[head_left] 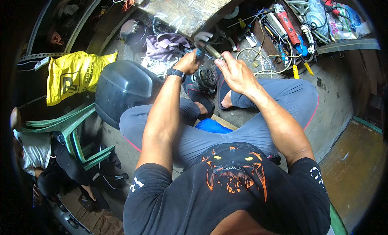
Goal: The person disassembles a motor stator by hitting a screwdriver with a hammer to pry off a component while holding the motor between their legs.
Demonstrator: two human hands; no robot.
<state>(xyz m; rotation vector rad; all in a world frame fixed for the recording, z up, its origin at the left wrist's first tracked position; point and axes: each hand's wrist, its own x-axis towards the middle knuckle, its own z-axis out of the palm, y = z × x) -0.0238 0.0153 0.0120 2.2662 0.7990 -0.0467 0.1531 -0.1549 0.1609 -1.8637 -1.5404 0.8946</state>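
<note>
Gripping a hammer (211,49), the right hand (237,73) is near the left hand (189,62), which I see holding a blue handle (200,53) by a metal part (205,78).

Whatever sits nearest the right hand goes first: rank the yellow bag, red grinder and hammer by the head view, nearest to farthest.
1. Hammer: in the right hand itself.
2. Red grinder: ahead of it and to the right, among other tools.
3. Yellow bag: far off to the left, beyond the left arm.
</note>
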